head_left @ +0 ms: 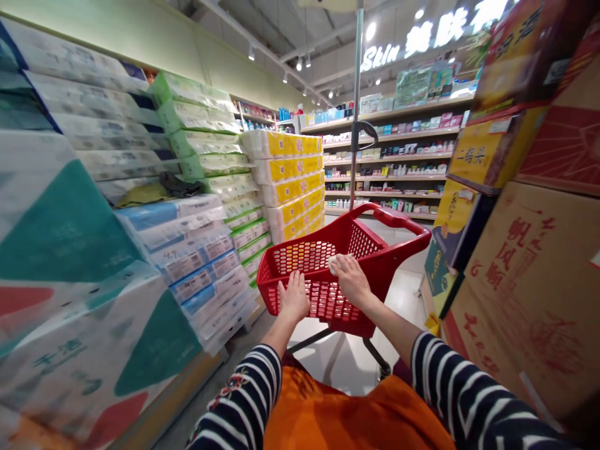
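In front of me stands a red plastic shopping cart (404, 250) with a perforated basket, turned so its handle is at the far right. My left hand (295, 297) lies against the near side of the basket with its fingers stretched out and nothing visible in it. Farther right, my right hand (352, 281) presses a small white cloth or wad of tissue (333, 264) onto the basket's near rim. Part of that white thing is hidden under the fingers. Through the holes, no goods show in the basket.
Stacked tissue packs in yellow (300, 165), green (199, 119) and blue (201, 256) line the left side. Cardboard boxes (534, 281) are piled close on the right. A metal pole (355, 112) rises behind the cart, before shelves of cosmetics (403, 134).
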### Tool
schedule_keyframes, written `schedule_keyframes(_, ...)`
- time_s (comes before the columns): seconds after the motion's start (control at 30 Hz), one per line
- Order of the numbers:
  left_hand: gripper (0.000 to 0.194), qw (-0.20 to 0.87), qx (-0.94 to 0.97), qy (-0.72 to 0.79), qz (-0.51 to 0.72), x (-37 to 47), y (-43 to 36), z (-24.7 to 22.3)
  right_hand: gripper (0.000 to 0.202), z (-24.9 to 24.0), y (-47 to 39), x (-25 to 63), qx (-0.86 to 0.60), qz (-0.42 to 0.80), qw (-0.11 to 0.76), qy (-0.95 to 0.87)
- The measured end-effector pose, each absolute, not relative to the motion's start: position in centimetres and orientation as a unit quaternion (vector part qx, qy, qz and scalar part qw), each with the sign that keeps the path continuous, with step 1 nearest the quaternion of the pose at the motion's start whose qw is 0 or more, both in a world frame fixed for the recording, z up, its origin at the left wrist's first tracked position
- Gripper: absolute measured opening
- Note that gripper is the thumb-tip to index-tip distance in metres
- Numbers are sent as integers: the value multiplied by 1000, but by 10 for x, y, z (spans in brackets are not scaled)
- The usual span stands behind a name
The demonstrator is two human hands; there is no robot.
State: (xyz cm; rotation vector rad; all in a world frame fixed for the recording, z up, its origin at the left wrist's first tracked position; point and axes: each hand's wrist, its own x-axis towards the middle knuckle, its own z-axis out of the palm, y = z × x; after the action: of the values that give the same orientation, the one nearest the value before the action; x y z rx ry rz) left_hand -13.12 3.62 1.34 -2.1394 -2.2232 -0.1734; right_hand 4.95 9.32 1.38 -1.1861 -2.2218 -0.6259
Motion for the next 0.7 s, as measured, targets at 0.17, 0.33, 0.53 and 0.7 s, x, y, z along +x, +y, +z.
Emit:
schedule_keyframes(0.17, 69, 31, -680, -730, -59, -121, 38, 19, 40, 32, 97, 101, -480, -257, 292, -786)
schedule_keyframes(0.33, 73, 36, -729, -679, -78, -84, 43, 25, 34, 18, 96, 80, -446, -269, 298, -800)
schedule_keyframes(0.53, 70, 44, -742, -665, -66, -73, 44, 24, 35, 18, 97, 84, -428, -278, 306, -804)
schedule_keyframes(0.7, 71, 40, -735, -673, -74, -72, 42, 25, 36, 44, 104, 134, -480, -289, 313, -767)
